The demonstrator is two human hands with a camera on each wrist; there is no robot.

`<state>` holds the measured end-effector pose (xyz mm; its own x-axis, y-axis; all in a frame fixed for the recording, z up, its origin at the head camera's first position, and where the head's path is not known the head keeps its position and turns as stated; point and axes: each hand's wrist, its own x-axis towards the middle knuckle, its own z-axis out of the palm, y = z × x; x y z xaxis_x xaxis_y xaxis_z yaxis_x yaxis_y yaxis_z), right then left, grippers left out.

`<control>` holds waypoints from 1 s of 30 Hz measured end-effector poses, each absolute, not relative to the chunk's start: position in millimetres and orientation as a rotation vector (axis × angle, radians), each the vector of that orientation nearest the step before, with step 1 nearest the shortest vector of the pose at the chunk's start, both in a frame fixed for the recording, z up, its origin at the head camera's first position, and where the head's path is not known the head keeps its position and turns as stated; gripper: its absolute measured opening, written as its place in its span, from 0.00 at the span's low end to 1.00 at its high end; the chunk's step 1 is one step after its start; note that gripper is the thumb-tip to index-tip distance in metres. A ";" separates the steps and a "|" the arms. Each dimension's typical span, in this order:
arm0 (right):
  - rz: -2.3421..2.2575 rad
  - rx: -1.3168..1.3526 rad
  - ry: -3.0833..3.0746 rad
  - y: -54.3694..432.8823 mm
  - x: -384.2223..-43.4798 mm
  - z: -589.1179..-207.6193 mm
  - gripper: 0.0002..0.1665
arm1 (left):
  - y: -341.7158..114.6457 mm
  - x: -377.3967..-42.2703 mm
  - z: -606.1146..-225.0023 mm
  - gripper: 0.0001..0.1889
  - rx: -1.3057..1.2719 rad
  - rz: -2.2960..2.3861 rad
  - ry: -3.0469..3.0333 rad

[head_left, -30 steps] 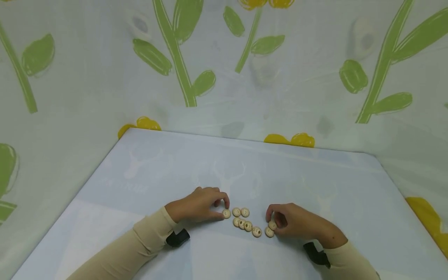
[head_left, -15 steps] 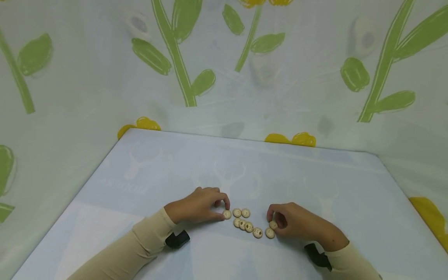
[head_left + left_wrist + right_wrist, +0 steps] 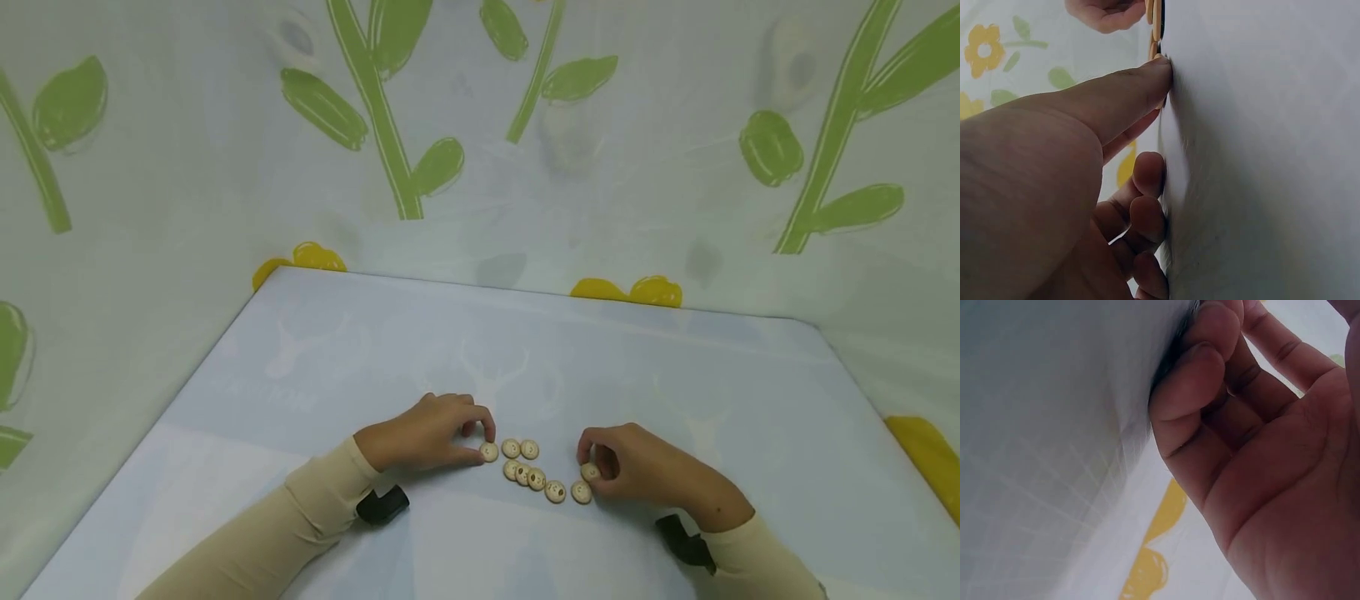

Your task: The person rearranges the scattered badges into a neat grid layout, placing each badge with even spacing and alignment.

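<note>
Several small round pale wooden discs with dark printed marks lie on the table (image 3: 420, 350) in the head view. My left hand (image 3: 431, 433) pinches the leftmost disc (image 3: 489, 452) between thumb and index finger. In the left wrist view the thumb (image 3: 1141, 84) presses down by the tabletop, and the other fingers are bent beneath it. My right hand (image 3: 637, 462) pinches a disc (image 3: 590, 472) that partly overlaps another disc (image 3: 581, 492) at the right end. The right wrist view shows the hand's curled fingers (image 3: 1191, 381) against the table; its disc is hidden there.
Between the hands, two discs (image 3: 521, 448) lie side by side. Below them runs a slanting row of overlapping discs (image 3: 524, 475), with one disc (image 3: 555, 492) just apart at its right. Black wrist straps (image 3: 383, 505) sit under both forearms. A flower-patterned curtain (image 3: 465, 225) surrounds the table.
The disc in my right hand has slid slightly away from the disc it overlaps. My left hand keeps its pinch. The head view has tilted a little, lifting the scene.
</note>
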<state>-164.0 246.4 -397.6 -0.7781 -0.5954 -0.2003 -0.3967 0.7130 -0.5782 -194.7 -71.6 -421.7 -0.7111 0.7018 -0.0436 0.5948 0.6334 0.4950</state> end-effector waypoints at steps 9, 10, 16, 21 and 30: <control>-0.718 -0.749 2.604 253.3 -168.2 -397.9 0.08 | -71.6 -194.9 -420.9 0.09 1.051 0.676 2.605; -0.716 -0.743 2.619 254.3 -168.6 -397.9 0.08 | -71.6 -195.0 -420.5 0.09 1.051 0.678 2.606; -0.686 -0.671 2.680 260.0 -172.5 -399.1 0.08 | -71.9 -195.2 -420.7 0.09 1.047 0.678 2.604; -0.645 -0.607 2.740 264.0 -175.4 -398.9 0.07 | -72.4 -195.4 -420.3 0.09 1.053 0.675 2.604; -0.631 -0.578 2.806 268.4 -176.5 -394.5 0.07 | -71.3 -198.4 -419.3 0.09 1.070 0.650 2.607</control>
